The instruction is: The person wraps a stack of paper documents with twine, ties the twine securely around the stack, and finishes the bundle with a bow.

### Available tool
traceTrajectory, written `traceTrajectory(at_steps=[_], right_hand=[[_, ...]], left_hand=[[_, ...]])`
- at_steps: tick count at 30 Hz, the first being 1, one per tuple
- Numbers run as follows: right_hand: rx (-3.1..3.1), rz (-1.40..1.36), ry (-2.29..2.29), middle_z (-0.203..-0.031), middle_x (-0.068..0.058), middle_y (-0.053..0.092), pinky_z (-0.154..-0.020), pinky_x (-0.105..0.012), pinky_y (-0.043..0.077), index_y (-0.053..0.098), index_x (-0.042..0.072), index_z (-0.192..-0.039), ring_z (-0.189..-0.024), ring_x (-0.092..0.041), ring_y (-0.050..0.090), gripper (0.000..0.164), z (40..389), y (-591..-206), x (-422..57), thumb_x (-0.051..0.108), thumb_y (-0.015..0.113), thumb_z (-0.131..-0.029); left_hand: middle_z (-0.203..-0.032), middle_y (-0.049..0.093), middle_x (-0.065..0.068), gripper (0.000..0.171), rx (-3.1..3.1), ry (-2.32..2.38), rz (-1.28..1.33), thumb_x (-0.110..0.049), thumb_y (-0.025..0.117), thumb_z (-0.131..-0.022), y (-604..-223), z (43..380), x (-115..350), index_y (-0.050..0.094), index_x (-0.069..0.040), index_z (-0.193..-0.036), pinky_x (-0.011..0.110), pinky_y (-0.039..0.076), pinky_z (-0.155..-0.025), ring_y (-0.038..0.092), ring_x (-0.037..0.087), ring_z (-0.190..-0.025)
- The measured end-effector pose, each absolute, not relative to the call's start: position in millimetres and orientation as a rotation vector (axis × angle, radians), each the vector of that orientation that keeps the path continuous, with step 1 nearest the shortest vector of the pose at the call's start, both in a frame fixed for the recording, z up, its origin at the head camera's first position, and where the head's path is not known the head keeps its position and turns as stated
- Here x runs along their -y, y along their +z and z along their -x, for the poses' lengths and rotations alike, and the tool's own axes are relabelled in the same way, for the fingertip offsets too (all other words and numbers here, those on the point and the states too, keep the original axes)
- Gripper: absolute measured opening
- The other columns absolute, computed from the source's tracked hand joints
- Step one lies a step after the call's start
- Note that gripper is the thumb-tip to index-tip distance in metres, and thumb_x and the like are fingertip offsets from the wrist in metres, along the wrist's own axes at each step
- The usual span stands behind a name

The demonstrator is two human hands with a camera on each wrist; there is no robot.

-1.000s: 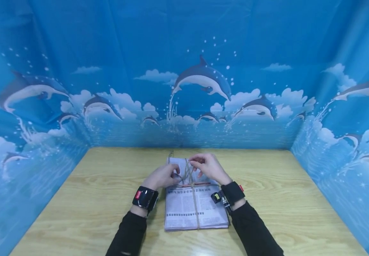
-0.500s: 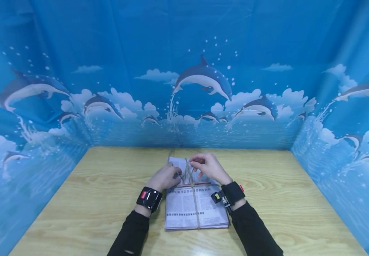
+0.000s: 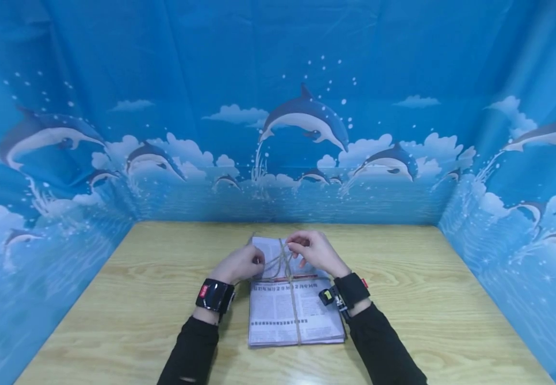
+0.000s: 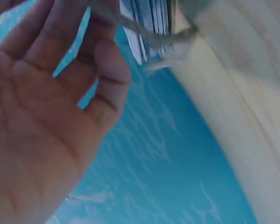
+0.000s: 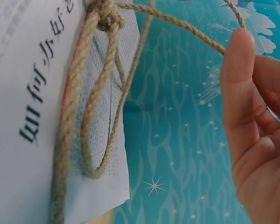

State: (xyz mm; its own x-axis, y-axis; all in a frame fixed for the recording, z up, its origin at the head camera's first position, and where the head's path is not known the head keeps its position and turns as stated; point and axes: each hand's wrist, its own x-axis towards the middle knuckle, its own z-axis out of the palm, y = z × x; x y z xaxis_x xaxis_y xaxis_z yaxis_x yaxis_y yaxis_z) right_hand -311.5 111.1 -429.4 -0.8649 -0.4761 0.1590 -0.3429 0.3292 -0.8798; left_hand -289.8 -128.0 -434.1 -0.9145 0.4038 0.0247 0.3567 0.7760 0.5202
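A stack of folded newspapers lies on the table, with brown twine running lengthwise and crosswise round it. A knot sits where the strands cross, and a loop of twine hangs from it in the right wrist view. My right hand, over the stack's far right part, pinches a strand between thumb and forefinger. At the stack's far left edge, my left hand has its fingers curled on another strand; its fingertips are partly cut off in the left wrist view.
The wooden table extends to both sides of the stack. A blue curtain printed with dolphins stands round its back and sides. Both wrists wear black camera bands.
My left hand shifted slightly right, then drew back left, and a strand now stretches between it and the knot. My right hand has stayed nearly still.
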Motion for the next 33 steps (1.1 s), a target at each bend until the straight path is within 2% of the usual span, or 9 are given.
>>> traceTrajectory(at_steps=[2,6,11,15,18,21,26,29,33], right_hand=[[-2.447,0.771,-1.579,-0.08,-0.011,0.065,-0.06,-0.055,0.055,0.066,0.003,-0.116,-0.08,-0.05,0.062,0.024,312,-430,-111,0.017,0.059,-0.099],[-2.452,0.775,-1.576,-0.08,-0.01,0.065,-0.059,-0.053,0.055,0.067,0.006,-0.114,-0.079,-0.049,0.062,0.021,312,-430,-111,0.018,0.059,-0.099],[-2.469,0.762,-1.568,-0.081,-0.009,0.066,-0.059,-0.052,0.056,0.067,0.007,-0.114,-0.081,-0.048,0.062,0.021,312,-431,-112,0.018,0.059,-0.099],[-2.47,0.749,-1.565,-0.083,-0.01,0.066,-0.059,-0.051,0.056,0.066,0.002,-0.117,-0.082,-0.046,0.063,0.024,313,-431,-112,0.017,0.059,-0.099],[-2.464,0.73,-1.564,-0.084,-0.012,0.066,-0.059,-0.051,0.056,0.066,0.003,-0.116,-0.083,-0.045,0.064,0.023,314,-431,-113,0.017,0.06,-0.099],[-2.444,0.728,-1.573,-0.086,-0.014,0.067,-0.059,-0.051,0.056,0.066,0.004,-0.116,-0.084,-0.046,0.063,0.023,314,-431,-114,0.017,0.059,-0.099],[-2.418,0.74,-1.58,-0.085,-0.018,0.066,-0.06,-0.053,0.056,0.065,0.005,-0.116,-0.08,-0.045,0.063,0.022,311,-426,-116,0.017,0.059,-0.099],[-2.415,0.744,-1.575,-0.085,-0.017,0.066,-0.061,-0.054,0.056,0.066,0.008,-0.115,-0.08,-0.044,0.063,0.019,311,-424,-116,0.016,0.058,-0.099],[-2.43,0.747,-1.567,-0.089,-0.015,0.066,-0.061,-0.051,0.057,0.066,0.011,-0.114,-0.08,-0.04,0.065,0.018,314,-429,-117,0.017,0.059,-0.099]], left_hand=[[-0.066,0.055,-0.002,0.008,-2.89,0.89,-0.591,-0.009,0.064,-0.087,-429,290,133,0.071,-0.007,-0.09,0.029,0.042,-0.054,0.05,0.013,-0.058],[-0.069,0.06,0.006,0.022,-2.894,1.045,-0.563,-0.01,0.06,-0.094,-418,289,142,0.068,-0.007,-0.114,0.028,0.041,-0.052,0.052,0.014,-0.058],[-0.077,0.068,0.013,0.019,-2.775,1.203,-0.61,-0.016,0.057,-0.098,-405,283,144,0.072,-0.008,-0.109,0.031,0.047,-0.053,0.061,0.022,-0.06],[-0.087,0.072,0.011,0.023,-2.624,1.305,-0.624,-0.011,0.055,-0.097,-399,280,139,0.071,-0.004,-0.113,0.039,0.056,-0.061,0.068,0.028,-0.069],[-0.095,0.074,0.013,0.025,-2.573,1.343,-0.664,-0.005,0.056,-0.095,-398,279,136,0.069,0.0,-0.116,0.039,0.058,-0.068,0.071,0.028,-0.077],[-0.093,0.074,0.013,0.018,-2.644,1.32,-0.728,-0.008,0.065,-0.093,-398,279,135,0.074,-0.003,-0.107,0.035,0.058,-0.065,0.071,0.022,-0.073],[-0.083,0.07,-0.003,0.005,-2.814,1.166,-0.824,-0.022,0.075,-0.086,-394,277,130,0.079,-0.017,-0.086,0.026,0.05,-0.063,0.061,0.01,-0.072],[-0.07,0.063,-0.005,0.014,-2.792,1.089,-0.833,-0.026,0.075,-0.087,-394,275,121,0.076,-0.021,-0.074,0.023,0.043,-0.057,0.054,0.008,-0.063],[-0.059,0.058,0.0,0.019,-2.726,1.098,-0.843,-0.026,0.071,-0.091,-400,272,104,0.073,-0.019,-0.074,0.021,0.038,-0.048,0.047,0.008,-0.05]])
